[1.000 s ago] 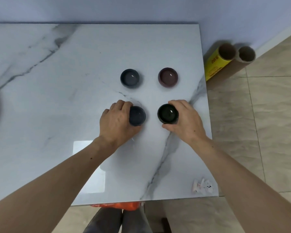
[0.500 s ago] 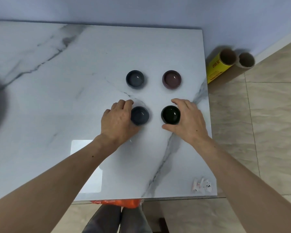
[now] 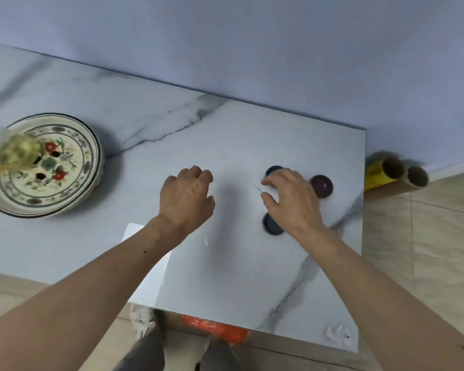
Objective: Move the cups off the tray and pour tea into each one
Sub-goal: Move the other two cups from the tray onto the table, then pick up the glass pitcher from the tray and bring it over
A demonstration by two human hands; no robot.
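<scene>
Three small cups show on the marble table [image 3: 239, 277]. A maroon cup [image 3: 322, 186] stands just right of my right hand [image 3: 292, 202]. A grey-blue cup [image 3: 272, 170] peeks out beyond its fingertips, and a dark blue cup [image 3: 271, 225] sits under its wrist. The hand hovers over them with fingers apart and holds nothing. My left hand [image 3: 185, 196] is to the left over bare table, loosely curled and empty. The round floral tray [image 3: 65, 183] with drain holes sits far left, with no cups on it. A blurred glass vessel with yellow-green contents [image 3: 14, 153] overlaps its left rim.
Two cardboard tubes [image 3: 402, 174] lean against the wall past the table's right edge. A crumpled white scrap [image 3: 338, 334] lies at the near right corner. Something orange [image 3: 214, 326] sits under the near edge, above my legs. Tiled floor lies to the right.
The view has swung left, bringing the floral tray into sight. Both hands have let go of the front cups; the left hand has moved away to the left and the right hand now covers the black cup.
</scene>
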